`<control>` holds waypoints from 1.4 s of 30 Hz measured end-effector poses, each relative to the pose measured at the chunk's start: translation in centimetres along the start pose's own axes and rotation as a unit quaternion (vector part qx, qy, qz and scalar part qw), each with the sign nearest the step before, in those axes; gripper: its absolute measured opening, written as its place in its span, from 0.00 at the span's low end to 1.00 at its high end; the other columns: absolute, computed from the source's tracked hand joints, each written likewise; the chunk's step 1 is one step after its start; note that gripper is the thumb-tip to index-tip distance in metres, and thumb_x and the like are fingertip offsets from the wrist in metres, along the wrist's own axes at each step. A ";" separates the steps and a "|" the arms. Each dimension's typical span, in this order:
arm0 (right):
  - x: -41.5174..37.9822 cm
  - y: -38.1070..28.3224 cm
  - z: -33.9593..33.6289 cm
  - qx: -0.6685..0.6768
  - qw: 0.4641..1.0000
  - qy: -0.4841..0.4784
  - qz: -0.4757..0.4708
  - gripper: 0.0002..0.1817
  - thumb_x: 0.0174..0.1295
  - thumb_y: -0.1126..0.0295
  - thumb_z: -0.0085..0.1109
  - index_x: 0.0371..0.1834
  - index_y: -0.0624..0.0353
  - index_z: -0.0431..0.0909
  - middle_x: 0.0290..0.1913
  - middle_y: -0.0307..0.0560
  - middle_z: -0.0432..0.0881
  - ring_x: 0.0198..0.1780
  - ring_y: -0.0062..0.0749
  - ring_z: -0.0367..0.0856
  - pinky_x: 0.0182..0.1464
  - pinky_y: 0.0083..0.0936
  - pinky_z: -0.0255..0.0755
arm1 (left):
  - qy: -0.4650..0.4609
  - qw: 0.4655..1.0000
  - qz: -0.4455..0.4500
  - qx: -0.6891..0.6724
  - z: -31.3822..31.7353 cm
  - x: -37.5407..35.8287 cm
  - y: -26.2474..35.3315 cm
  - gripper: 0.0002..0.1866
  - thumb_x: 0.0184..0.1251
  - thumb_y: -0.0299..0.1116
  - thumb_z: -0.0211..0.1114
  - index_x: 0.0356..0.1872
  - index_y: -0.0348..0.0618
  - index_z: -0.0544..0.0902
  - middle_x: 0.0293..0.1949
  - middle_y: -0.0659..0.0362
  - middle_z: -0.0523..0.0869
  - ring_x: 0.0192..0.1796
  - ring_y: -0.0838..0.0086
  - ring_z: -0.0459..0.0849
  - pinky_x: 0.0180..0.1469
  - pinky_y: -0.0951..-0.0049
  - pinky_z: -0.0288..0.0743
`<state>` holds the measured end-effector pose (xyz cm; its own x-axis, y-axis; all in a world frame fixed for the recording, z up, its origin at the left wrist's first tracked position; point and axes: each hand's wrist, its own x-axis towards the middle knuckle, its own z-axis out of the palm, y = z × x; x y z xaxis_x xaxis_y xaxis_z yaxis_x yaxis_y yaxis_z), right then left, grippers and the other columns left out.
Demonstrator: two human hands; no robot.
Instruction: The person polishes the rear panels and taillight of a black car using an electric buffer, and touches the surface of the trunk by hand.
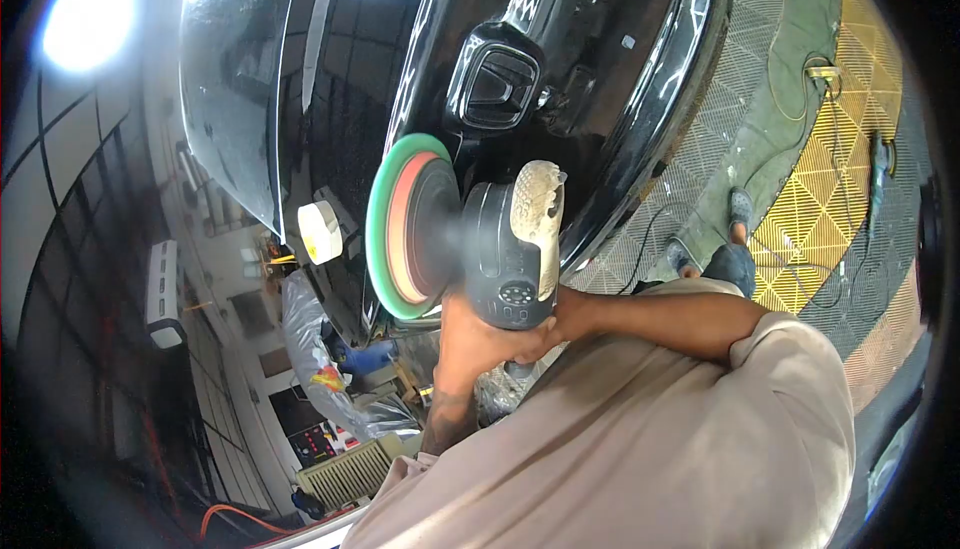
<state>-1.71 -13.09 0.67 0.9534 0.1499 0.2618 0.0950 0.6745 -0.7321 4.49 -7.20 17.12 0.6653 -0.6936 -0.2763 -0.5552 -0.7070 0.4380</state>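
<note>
A black polisher [505, 269] with a worn beige cover is held in front of the body. Its round pad [395, 229], green and orange with a dark backing, faces left beside the glossy black car panel [590, 79]. My left hand [480, 339] is closed around the lower part of the polisher. Against it, my right hand [565, 317] also grips the machine, its fingers partly hidden. The square emblem [500, 84] on the car is just above the polisher. A roll of tape [320, 232] lies left of the pad.
Grey and yellow floor tiles [810, 209] carry loose cables and a blue-handled tool [880, 179] at the right. My feet [740, 211] show beside the car. Clear plastic sheeting [310, 339], a beige ridged box [350, 471] and assorted items are at the lower left.
</note>
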 end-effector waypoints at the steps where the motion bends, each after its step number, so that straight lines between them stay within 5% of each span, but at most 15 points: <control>1: 0.1 0.0 0.0 -0.002 1.000 0.003 -0.003 0.33 0.42 0.62 0.84 0.53 0.57 0.81 0.50 0.45 0.85 0.56 0.33 0.80 0.61 0.33 0.73 | -0.001 1.000 0.004 0.001 -0.1 0.1 0.3 0.27 0.34 0.38 0.82 0.39 0.36 0.85 0.32 0.53 0.89 0.33 0.67 0.88 0.40 0.65 0.81; 4: 0.6 -0.8 0.0 0.005 1.000 -0.003 -0.008 0.36 0.40 0.62 0.83 0.55 0.60 0.78 0.51 0.48 0.83 0.54 0.33 0.81 0.60 0.33 0.74 | -0.013 0.999 0.018 0.049 -1.0 0.7 2.4 0.28 0.35 0.35 0.83 0.42 0.34 0.86 0.37 0.52 0.90 0.39 0.72 0.90 0.45 0.68 0.83; 11: 0.7 -7.0 -2.1 -0.038 0.996 -0.064 -0.039 0.36 0.42 0.63 0.80 0.55 0.63 0.77 0.51 0.48 0.83 0.55 0.34 0.79 0.59 0.33 0.73 | 0.002 0.993 0.058 0.106 -2.1 3.6 8.3 0.21 0.37 0.37 0.80 0.35 0.37 0.86 0.31 0.52 0.90 0.32 0.66 0.90 0.37 0.66 0.83; 15: -0.3 -9.8 -3.7 0.093 0.995 -0.019 -0.040 0.41 0.42 0.66 0.80 0.62 0.65 0.73 0.59 0.50 0.78 0.62 0.34 0.74 0.63 0.32 0.69 | 0.026 0.994 0.061 0.087 -2.0 6.5 12.6 0.21 0.37 0.37 0.80 0.33 0.34 0.86 0.28 0.50 0.89 0.31 0.65 0.90 0.37 0.66 0.82; 17: -0.4 -10.6 -5.2 0.169 0.982 0.020 -0.082 0.30 0.44 0.70 0.79 0.53 0.63 0.80 0.50 0.46 0.83 0.55 0.29 0.78 0.59 0.32 0.73 | -0.005 0.990 0.040 0.132 -1.8 8.4 14.0 0.27 0.38 0.42 0.80 0.39 0.34 0.85 0.32 0.46 0.89 0.34 0.60 0.91 0.39 0.64 0.82; 19: 0.3 -10.7 -7.1 0.235 0.963 0.016 -0.131 0.36 0.40 0.79 0.72 0.60 0.63 0.75 0.54 0.44 0.80 0.60 0.31 0.76 0.64 0.30 0.69 | 0.026 0.987 0.054 0.150 -1.1 10.6 14.8 0.30 0.37 0.47 0.80 0.35 0.30 0.84 0.31 0.43 0.88 0.37 0.55 0.91 0.40 0.62 0.83; 23: 0.2 -12.7 -9.1 0.289 0.950 0.016 -0.114 0.40 0.37 0.79 0.71 0.62 0.61 0.74 0.59 0.42 0.77 0.64 0.31 0.72 0.66 0.31 0.68 | 0.023 0.989 0.050 0.138 -0.5 13.2 16.1 0.30 0.36 0.47 0.79 0.35 0.29 0.85 0.30 0.43 0.88 0.37 0.54 0.91 0.41 0.62 0.83; 24: 0.2 -12.7 -9.3 0.275 0.953 0.027 -0.127 0.41 0.36 0.79 0.71 0.63 0.61 0.73 0.60 0.42 0.76 0.65 0.32 0.71 0.66 0.31 0.68 | 0.013 0.988 0.065 0.136 -0.5 13.3 16.1 0.27 0.38 0.45 0.79 0.35 0.31 0.85 0.30 0.47 0.88 0.35 0.61 0.90 0.40 0.65 0.82; 25: 0.3 -12.8 -9.3 0.262 0.954 0.037 -0.139 0.41 0.36 0.79 0.71 0.63 0.61 0.73 0.60 0.42 0.76 0.65 0.32 0.71 0.65 0.32 0.69 | 0.004 0.988 0.078 0.135 -0.7 13.2 16.0 0.24 0.41 0.42 0.79 0.35 0.33 0.86 0.29 0.51 0.89 0.32 0.68 0.89 0.39 0.68 0.80; 26: 0.3 -12.7 -8.9 0.250 0.957 0.045 -0.142 0.42 0.36 0.77 0.73 0.64 0.61 0.72 0.60 0.43 0.76 0.65 0.33 0.72 0.66 0.33 0.69 | 0.012 0.988 0.081 0.129 -0.7 13.0 15.7 0.30 0.35 0.47 0.79 0.36 0.32 0.85 0.30 0.44 0.88 0.36 0.54 0.90 0.42 0.61 0.83; 30: 0.2 -11.4 -7.0 0.157 0.986 0.014 -0.058 0.39 0.41 0.72 0.77 0.62 0.64 0.73 0.59 0.47 0.78 0.63 0.33 0.74 0.67 0.34 0.68 | 0.025 0.993 0.053 0.098 -1.7 9.7 13.5 0.33 0.33 0.48 0.80 0.39 0.31 0.84 0.32 0.43 0.88 0.37 0.52 0.90 0.42 0.61 0.83; 33: -0.2 -11.0 -5.2 -0.060 0.998 0.019 -0.013 0.42 0.38 0.66 0.82 0.61 0.64 0.75 0.58 0.49 0.80 0.60 0.35 0.77 0.65 0.33 0.69 | 0.016 0.998 0.048 0.032 -2.5 6.5 10.7 0.31 0.34 0.42 0.81 0.41 0.33 0.84 0.35 0.49 0.89 0.38 0.65 0.90 0.44 0.66 0.82; 42: 1.0 -0.1 0.3 -0.055 0.997 -0.054 0.014 0.46 0.35 0.58 0.84 0.60 0.62 0.72 0.51 0.50 0.83 0.54 0.39 0.80 0.61 0.34 0.73 | 0.061 0.997 0.056 -0.012 -1.0 -1.3 2.0 0.28 0.35 0.38 0.81 0.42 0.36 0.85 0.35 0.53 0.89 0.37 0.69 0.89 0.44 0.68 0.82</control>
<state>-0.87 -12.79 1.19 0.9203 0.2481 0.3025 0.1055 0.5873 -0.8025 3.03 -7.60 19.23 0.6563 -0.7450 -0.1194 -0.6185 -0.6219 0.4803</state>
